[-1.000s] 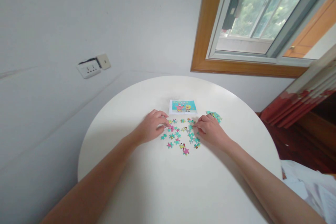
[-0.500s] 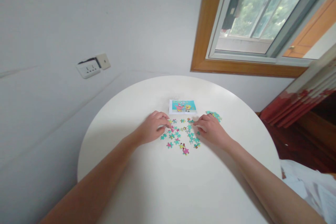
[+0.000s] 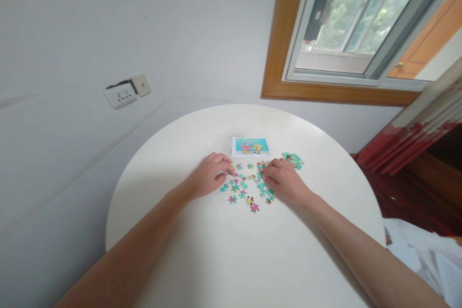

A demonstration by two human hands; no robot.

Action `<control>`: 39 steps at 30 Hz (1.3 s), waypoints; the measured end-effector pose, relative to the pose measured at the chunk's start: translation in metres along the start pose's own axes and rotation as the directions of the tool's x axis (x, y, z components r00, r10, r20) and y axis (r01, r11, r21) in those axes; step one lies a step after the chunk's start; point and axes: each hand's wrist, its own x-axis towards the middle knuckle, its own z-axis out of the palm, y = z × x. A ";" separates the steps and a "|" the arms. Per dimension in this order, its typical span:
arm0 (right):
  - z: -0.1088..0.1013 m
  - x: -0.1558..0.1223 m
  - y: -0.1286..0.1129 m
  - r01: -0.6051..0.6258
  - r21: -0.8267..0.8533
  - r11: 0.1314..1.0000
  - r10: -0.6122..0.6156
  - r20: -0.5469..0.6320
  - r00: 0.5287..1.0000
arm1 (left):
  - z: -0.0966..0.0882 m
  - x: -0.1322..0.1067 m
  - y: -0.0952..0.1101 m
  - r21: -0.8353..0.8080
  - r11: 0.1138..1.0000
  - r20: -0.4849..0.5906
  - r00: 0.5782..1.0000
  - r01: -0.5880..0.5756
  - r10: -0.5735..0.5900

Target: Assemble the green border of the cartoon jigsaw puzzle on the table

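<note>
Several small jigsaw puzzle pieces (image 3: 242,194), teal, pink and yellow, lie spread on the white round table (image 3: 231,260). At the left edge of the spread rests my left hand (image 3: 213,173), its thumb and index finger apart and the fingertips beside the pieces. My right hand (image 3: 283,178) is over the right side, fingers bent and drawn together at a teal puzzle piece (image 3: 260,173), partly hidden by the fingertips. Behind the pieces is a reference picture card (image 3: 250,147) showing pink and yellow cartoon figures on teal.
A heap of puzzle pieces (image 3: 293,159) sits beyond my right hand. The table's far edge is close to a wall with a power socket (image 3: 120,96) and a wood-framed window (image 3: 272,89). White papers (image 3: 415,250) lie at the lower right, below a red-and-cream curtain (image 3: 390,147).
My right hand has moved slightly left, its fingertips now further in over the teal pieces and closer together. My left hand has stayed nearly still. The view has shifted a little.
</note>
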 end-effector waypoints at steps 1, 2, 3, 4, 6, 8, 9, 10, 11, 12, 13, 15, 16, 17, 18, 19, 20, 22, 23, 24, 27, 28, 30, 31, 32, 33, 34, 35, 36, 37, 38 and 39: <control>0.001 0.000 -0.001 0.000 0.006 1.000 0.000 -0.006 1.000 | 0.000 0.000 0.000 0.000 1.000 -0.001 1.000 0.001 -0.001; 0.001 0.000 -0.001 0.000 0.012 1.000 0.000 -0.010 1.000 | 0.000 0.000 0.000 -0.001 1.000 -0.001 1.000 0.002 -0.002; 0.001 0.000 -0.001 0.002 0.016 1.000 -0.002 -0.012 1.000 | 0.000 0.000 -0.001 -0.002 1.000 0.000 1.000 0.000 0.000; 0.001 0.000 -0.001 0.004 0.017 1.000 -0.004 -0.011 1.000 | 0.000 0.000 -0.001 -0.004 1.000 0.000 1.000 -0.003 0.003; 0.000 0.001 0.000 0.007 0.012 1.000 -0.007 -0.009 1.000 | -0.001 0.000 0.000 -0.009 1.000 -0.002 1.000 -0.006 0.006; -0.001 0.001 0.003 0.007 0.002 1.000 -0.007 -0.011 1.000 | -0.001 0.000 0.000 -0.012 1.000 -0.004 1.000 -0.004 0.004; -0.002 0.001 0.005 0.003 -0.001 1.000 -0.003 -0.017 1.000 | -0.002 0.000 0.000 -0.012 1.000 -0.005 1.000 -0.001 0.001; -0.003 0.001 0.006 -0.003 0.001 1.000 0.003 -0.023 1.000 | -0.002 0.000 0.001 -0.012 1.000 -0.003 1.000 0.001 -0.001; -0.004 0.001 0.008 -0.007 0.007 1.000 0.008 -0.027 1.000 | -0.002 0.000 0.001 -0.011 1.000 -0.003 1.000 0.001 -0.002; -0.006 0.001 0.010 -0.008 0.016 1.000 0.009 -0.025 1.000 | -0.002 -0.001 0.000 -0.010 1.000 -0.004 1.000 0.000 0.000; -0.008 0.000 0.011 -0.005 0.027 1.000 0.005 -0.016 1.000 | -0.003 -0.001 0.000 -0.008 1.000 -0.005 1.000 -0.001 0.001; -0.012 -0.001 0.013 0.014 0.050 0.999 -0.015 0.015 1.000 | -0.002 -0.001 0.000 -0.006 1.000 -0.007 1.000 -0.004 0.004; -0.015 -0.001 0.015 0.024 0.057 0.998 -0.025 0.031 0.999 | -0.002 -0.001 0.000 -0.005 1.000 -0.008 1.000 -0.006 0.006; -0.017 -0.002 0.016 0.030 0.060 0.998 -0.033 0.042 0.999 | -0.002 -0.001 0.000 -0.004 1.000 -0.010 1.000 -0.006 0.006; -0.019 -0.003 0.017 0.034 0.059 0.998 -0.037 0.051 0.998 | -0.002 -0.001 0.000 -0.003 1.000 -0.010 1.000 -0.006 0.006; -0.020 -0.003 0.019 0.035 0.056 0.998 -0.039 0.058 0.998 | -0.003 -0.001 0.000 -0.003 1.000 -0.011 1.000 -0.006 0.006; -0.022 -0.004 0.021 0.036 0.053 0.998 -0.040 0.066 0.997 | -0.003 -0.001 0.000 -0.003 1.000 -0.013 1.000 -0.006 0.006; -0.024 -0.005 0.025 0.047 0.062 0.997 -0.053 0.085 0.995 | -0.003 -0.001 0.000 -0.003 1.000 -0.014 1.000 -0.004 0.004; -0.026 -0.006 0.028 0.060 0.075 0.995 -0.067 0.098 0.993 | -0.003 -0.001 0.000 -0.003 1.000 -0.016 1.000 -0.004 0.003; -0.027 -0.006 0.030 0.077 0.095 0.992 -0.087 0.112 0.990 | -0.003 -0.001 0.000 -0.002 1.000 -0.015 1.000 -0.003 0.003; -0.030 -0.008 0.035 0.133 0.151 0.980 -0.157 0.165 0.974 | -0.002 -0.001 -0.001 0.001 1.000 -0.013 1.000 -0.001 0.001; -0.031 -0.009 0.036 0.134 0.157 0.978 -0.161 0.176 0.971 | -0.002 -0.001 -0.001 0.003 1.000 -0.012 1.000 -0.001 0.001; -0.032 -0.009 0.036 0.117 0.149 0.982 -0.144 0.184 0.972 | -0.003 -0.001 -0.001 0.006 1.000 -0.011 1.000 -0.001 0.001; -0.032 -0.009 0.035 0.104 0.142 0.984 -0.130 0.181 0.975 | -0.003 -0.001 -0.001 0.007 1.000 -0.012 1.000 0.001 -0.001; -0.032 -0.009 0.034 0.094 0.138 0.986 -0.118 0.178 0.977 | -0.003 -0.001 -0.001 0.006 1.000 -0.012 1.000 0.004 -0.004; -0.033 -0.008 0.033 0.089 0.136 0.987 -0.113 0.176 0.978 | -0.003 -0.001 0.000 0.006 1.000 -0.012 1.000 0.008 -0.008; -0.033 -0.008 0.031 0.086 0.136 0.987 -0.110 0.176 0.978 | -0.003 -0.001 0.000 0.005 1.000 -0.012 1.000 0.011 -0.011; -0.034 -0.008 0.029 0.080 0.135 0.988 -0.103 0.175 0.979 | -0.003 -0.001 0.000 0.005 1.000 -0.010 1.000 0.011 -0.011; -0.034 -0.008 0.027 0.073 0.135 0.988 -0.096 0.174 0.980 | -0.002 -0.001 -0.001 0.007 1.000 -0.009 1.000 0.009 -0.009; -0.035 -0.008 0.025 0.069 0.135 0.988 -0.092 0.174 0.980 | -0.002 -0.001 -0.001 0.008 1.000 -0.009 1.000 0.006 -0.006; -0.035 -0.008 0.023 0.069 0.135 0.988 -0.092 0.175 0.980 | -0.002 -0.001 -0.002 0.008 1.000 -0.010 1.000 0.003 -0.002; -0.036 -0.007 0.021 0.069 0.135 0.988 -0.092 0.174 0.980 | -0.001 -0.001 -0.002 0.007 1.000 -0.011 1.000 0.000 0.000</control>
